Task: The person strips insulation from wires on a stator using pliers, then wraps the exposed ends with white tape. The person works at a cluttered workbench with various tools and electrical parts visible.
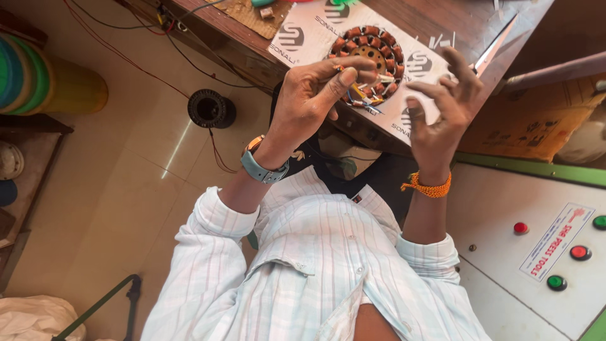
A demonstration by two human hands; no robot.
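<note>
Left hand (312, 95) pinching thin wire (379, 78) lying crosswise over flat stator (369, 63); right hand (442, 107) spread.

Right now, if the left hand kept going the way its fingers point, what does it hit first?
Likely the round copper-wound stator on the white sheet: the left hand pinches small wire leads right at its near rim. Depth is unclear from above.

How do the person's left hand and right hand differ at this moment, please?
The left hand pinches thin wire leads at the copper-wound stator, while the right hand is open with fingers spread, holding nothing. The left wrist wears a grey watch; the right wrist wears an orange thread band. Both are raised over the stator.
</note>
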